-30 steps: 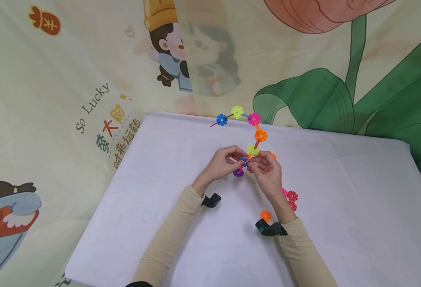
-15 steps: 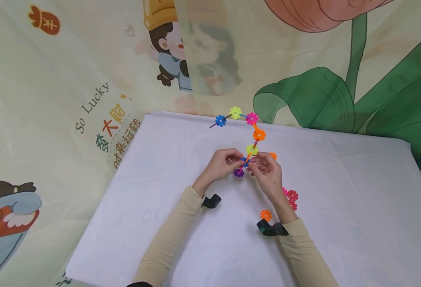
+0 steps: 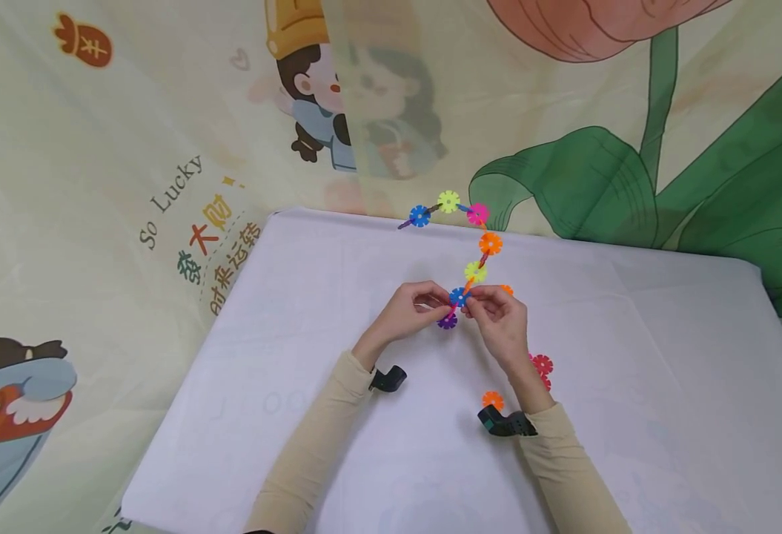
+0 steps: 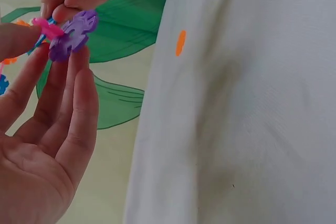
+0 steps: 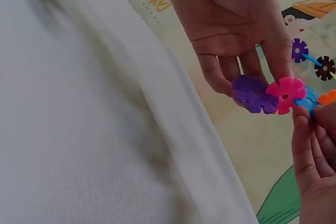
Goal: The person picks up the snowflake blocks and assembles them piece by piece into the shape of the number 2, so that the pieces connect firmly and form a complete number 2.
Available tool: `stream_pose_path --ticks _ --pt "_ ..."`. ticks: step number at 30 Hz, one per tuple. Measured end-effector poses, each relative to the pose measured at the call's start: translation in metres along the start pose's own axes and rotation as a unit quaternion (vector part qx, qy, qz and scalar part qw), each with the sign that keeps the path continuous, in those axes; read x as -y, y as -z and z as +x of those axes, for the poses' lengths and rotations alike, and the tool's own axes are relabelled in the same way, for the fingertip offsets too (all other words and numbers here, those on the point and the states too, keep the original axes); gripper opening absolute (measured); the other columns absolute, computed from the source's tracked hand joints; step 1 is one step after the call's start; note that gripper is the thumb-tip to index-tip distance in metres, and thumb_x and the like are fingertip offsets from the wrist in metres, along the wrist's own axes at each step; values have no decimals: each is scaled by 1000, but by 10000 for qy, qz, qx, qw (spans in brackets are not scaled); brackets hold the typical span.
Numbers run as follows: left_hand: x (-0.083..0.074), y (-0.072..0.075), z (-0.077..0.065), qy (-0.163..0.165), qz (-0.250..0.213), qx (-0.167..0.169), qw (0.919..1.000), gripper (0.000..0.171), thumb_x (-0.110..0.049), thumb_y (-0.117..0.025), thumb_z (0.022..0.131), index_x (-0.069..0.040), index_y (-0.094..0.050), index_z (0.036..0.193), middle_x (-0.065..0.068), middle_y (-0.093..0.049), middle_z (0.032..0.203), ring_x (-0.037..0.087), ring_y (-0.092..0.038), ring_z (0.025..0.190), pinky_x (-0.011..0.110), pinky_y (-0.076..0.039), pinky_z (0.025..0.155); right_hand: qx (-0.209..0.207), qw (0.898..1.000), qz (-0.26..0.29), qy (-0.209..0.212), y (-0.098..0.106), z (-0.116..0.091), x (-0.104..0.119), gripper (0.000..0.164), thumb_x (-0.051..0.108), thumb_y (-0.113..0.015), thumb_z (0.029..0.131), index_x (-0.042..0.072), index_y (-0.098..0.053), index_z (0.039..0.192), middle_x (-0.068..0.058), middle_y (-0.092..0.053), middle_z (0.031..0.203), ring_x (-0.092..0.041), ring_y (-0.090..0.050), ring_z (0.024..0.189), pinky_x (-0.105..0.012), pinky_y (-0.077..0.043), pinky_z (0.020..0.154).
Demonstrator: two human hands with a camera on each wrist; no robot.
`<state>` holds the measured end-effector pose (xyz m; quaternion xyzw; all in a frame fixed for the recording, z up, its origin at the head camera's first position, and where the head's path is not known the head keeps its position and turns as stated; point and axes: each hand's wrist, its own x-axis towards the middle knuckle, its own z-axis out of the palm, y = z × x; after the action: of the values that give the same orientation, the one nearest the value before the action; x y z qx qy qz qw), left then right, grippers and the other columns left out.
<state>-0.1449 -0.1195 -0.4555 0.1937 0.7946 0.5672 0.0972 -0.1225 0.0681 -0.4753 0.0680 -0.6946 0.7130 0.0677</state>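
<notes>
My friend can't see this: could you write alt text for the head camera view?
A left hand and right hand hold a curving chain of colorful notched discs above a white-covered table; red discs and an orange disc lie on it nearby.

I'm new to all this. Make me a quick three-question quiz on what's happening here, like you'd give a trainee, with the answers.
1. Which hand's fingers are nearer the purple disc at the end of the chain by the hands?

2. In the head view, what colour is the loose disc next to the black camera at the right wrist?
A) green
B) orange
C) white

3. True or false: both hands lie flat on the table, holding nothing.

Key:
1. The left hand.
2. B.
3. False: the left hand and the right hand both pinch parts of the chain.
</notes>
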Motion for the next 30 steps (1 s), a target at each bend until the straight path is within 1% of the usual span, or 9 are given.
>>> stream_pose_path --ticks 4,6,10,15,18,20,24,27,30 --pt "5 1 -1 8 -136 194 9997 12 -1 -70 89 4 -70 100 14 -70 96 20 -67 81 30 -58 74 -2 9999 37 -97 1 0 2 20 0 -65 93 -12 -62 109 -24 -64 100 -9 -67 78 -20 -56 78" --pt "6 1 -1 -23 -95 225 9997 10 -1 -69 89 3 -70 98 13 -71 93 19 -67 78 30 -58 73 29 10000 30 -73 1 0 3 20 -1 -64 93 -13 -61 109 -23 -64 100 -9 -67 78 -20 -55 78" --pt "8 -1 -2 -38 -158 215 9996 9 -2 -69 90 3 -70 98 12 -70 89 17 -65 75 30 -58 71 66 9999 39 73 1 1 1 18 -5 -64 92 -14 -61 108 -20 -64 98 -8 -67 77 -20 -56 76" --pt "9 -3 -2 6 -393 232 9990 14 -1 -68 91 4 -67 104 12 -68 89 16 -63 74 31 -58 67 38 9997 56 213 1 1 1 17 -8 -63 91 -14 -61 107 -15 -64 95 -8 -67 76 -21 -56 75" --pt "9 -3 -2 -4 -561 263 9981 19 3 -67 90 6 -64 108 13 -65 89 15 -63 74 33 -59 66 35 9998 79 197 1 1 -1 17 -8 -63 91 -14 -61 107 -13 -65 95 -8 -67 75 -21 -56 75" --pt "9 -3 -2 -55 -590 264 9979 22 5 -68 88 7 -63 110 14 -64 89 15 -63 75 34 -59 66 40 9998 122 172 1 1 -1 17 -8 -63 91 -14 -61 107 -12 -65 95 -8 -67 75 -21 -56 75" --pt "9 -3 0 -118 -602 158 9980 24 7 -68 87 9 -63 110 17 -65 90 16 -64 78 34 -60 69 87 9997 146 180 2 1 1 18 -6 -64 91 -15 -61 107 -14 -65 94 -8 -67 75 -21 -56 76" --pt "8 -3 1 -118 -570 60 9983 24 6 -69 87 10 -63 110 17 -65 90 18 -64 79 33 -60 70 142 9996 68 236 3 2 2 18 -6 -64 91 -15 -60 106 -19 -64 94 -8 -67 75 -21 -56 75" --pt "6 -3 1 -125 -423 10 9990 24 5 -70 87 8 -64 110 16 -66 90 18 -64 80 32 -60 70 178 9994 -42 285 3 2 4 16 -7 -64 91 -15 -60 105 -25 -63 93 -8 -66 74 -20 -56 75"
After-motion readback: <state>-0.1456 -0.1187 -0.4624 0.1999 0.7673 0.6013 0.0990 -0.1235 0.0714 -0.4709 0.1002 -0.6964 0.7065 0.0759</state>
